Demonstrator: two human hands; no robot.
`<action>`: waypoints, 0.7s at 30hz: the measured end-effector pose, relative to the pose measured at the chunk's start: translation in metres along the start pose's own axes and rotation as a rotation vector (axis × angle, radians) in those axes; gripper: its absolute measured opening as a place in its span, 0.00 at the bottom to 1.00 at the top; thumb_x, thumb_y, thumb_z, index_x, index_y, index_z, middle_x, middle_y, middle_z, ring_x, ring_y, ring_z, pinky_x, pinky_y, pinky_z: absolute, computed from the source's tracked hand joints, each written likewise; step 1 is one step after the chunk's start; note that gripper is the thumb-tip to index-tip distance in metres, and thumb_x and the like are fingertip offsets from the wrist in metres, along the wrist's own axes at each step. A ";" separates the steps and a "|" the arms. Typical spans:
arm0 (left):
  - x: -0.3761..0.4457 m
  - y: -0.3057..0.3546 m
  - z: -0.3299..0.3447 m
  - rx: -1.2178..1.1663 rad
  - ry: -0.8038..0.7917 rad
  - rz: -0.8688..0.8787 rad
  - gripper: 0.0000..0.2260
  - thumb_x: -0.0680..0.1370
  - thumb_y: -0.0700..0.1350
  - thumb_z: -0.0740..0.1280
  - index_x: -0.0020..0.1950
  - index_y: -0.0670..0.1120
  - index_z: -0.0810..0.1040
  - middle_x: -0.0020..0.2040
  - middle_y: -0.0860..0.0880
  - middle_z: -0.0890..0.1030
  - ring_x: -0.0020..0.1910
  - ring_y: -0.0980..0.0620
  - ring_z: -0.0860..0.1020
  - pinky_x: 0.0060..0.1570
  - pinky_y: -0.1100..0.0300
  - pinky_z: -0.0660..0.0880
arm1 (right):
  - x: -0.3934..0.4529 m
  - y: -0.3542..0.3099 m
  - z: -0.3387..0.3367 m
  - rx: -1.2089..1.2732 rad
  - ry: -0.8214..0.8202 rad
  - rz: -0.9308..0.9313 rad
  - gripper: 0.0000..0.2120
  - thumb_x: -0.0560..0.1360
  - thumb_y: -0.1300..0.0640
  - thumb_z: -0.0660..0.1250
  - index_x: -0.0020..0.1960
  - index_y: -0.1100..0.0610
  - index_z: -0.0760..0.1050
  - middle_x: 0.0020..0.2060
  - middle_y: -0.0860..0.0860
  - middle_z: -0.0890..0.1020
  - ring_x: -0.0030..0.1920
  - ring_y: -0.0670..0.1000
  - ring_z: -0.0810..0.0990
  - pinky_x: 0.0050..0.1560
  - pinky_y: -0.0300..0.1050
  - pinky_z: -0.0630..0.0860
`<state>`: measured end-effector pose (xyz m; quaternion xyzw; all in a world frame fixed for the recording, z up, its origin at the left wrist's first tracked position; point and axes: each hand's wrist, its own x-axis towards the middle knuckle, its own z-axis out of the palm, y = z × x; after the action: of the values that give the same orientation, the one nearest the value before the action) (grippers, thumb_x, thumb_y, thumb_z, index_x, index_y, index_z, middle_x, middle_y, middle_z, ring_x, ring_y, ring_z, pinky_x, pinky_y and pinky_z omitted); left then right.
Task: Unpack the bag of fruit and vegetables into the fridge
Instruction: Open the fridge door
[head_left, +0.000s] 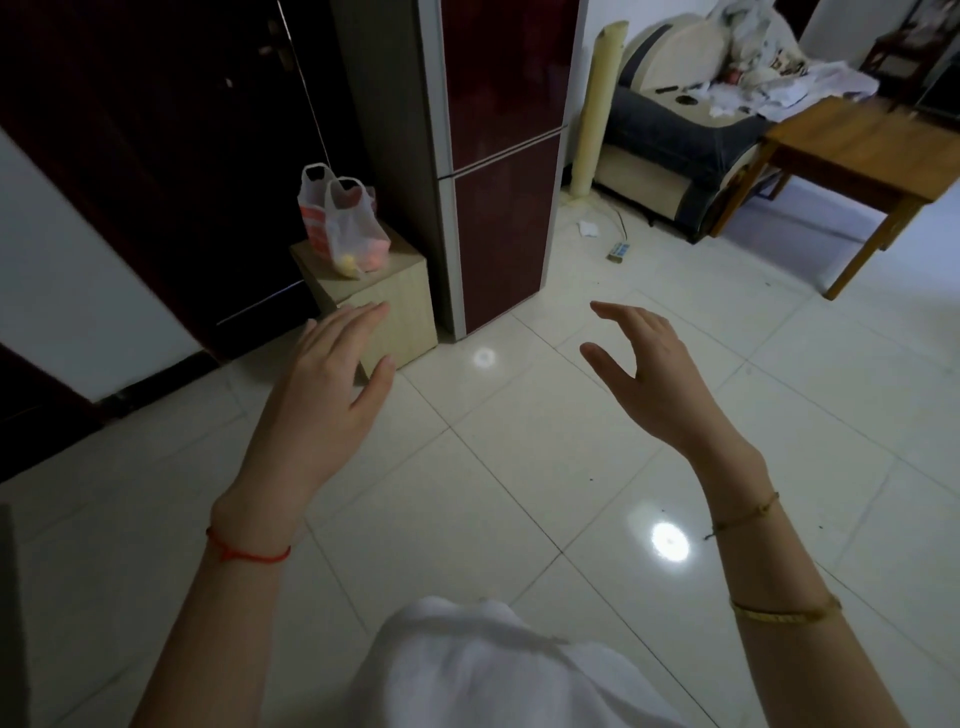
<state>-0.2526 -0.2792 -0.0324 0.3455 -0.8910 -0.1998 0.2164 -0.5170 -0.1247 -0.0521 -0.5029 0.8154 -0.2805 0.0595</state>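
Observation:
A thin white plastic bag (343, 223) with red stripes stands upright on a small wooden cube stool (395, 301), with yellow and reddish produce showing through its bottom. Right beside the stool stands the dark red two-door fridge (506, 156), both doors closed. My left hand (324, 384) is held out in front of me, fingers apart and empty, below the stool and apart from the bag. My right hand (644, 374) is also raised and empty, fingers spread and slightly curled, over the floor in front of the fridge.
A dark door (171, 156) fills the wall left of the stool. To the right are a rolled mat (597, 114), a cluttered sofa (691, 130) and a wooden table (862, 156). Pale glossy tiles (519, 467) cover the floor, with small litter near the sofa.

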 end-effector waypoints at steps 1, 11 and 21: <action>0.018 -0.002 0.003 0.002 -0.001 0.013 0.23 0.83 0.47 0.59 0.78 0.47 0.63 0.77 0.49 0.66 0.74 0.62 0.55 0.79 0.52 0.50 | 0.016 0.004 0.001 -0.001 0.003 0.003 0.24 0.80 0.46 0.60 0.74 0.53 0.65 0.70 0.49 0.72 0.72 0.50 0.66 0.71 0.47 0.63; 0.176 -0.029 0.047 0.013 -0.066 0.001 0.23 0.82 0.49 0.59 0.77 0.48 0.64 0.76 0.50 0.66 0.77 0.53 0.60 0.71 0.69 0.51 | 0.153 0.060 0.017 0.019 -0.025 0.044 0.25 0.80 0.44 0.59 0.74 0.52 0.64 0.70 0.48 0.71 0.72 0.50 0.66 0.71 0.47 0.63; 0.303 -0.029 0.088 -0.001 -0.004 -0.054 0.22 0.82 0.48 0.59 0.77 0.51 0.64 0.75 0.52 0.67 0.76 0.54 0.61 0.73 0.67 0.56 | 0.310 0.107 0.012 0.038 -0.080 -0.069 0.24 0.80 0.44 0.60 0.73 0.51 0.65 0.69 0.48 0.72 0.71 0.49 0.66 0.70 0.45 0.63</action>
<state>-0.4856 -0.4941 -0.0447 0.3690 -0.8817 -0.2065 0.2094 -0.7475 -0.3581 -0.0595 -0.5404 0.7889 -0.2777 0.0919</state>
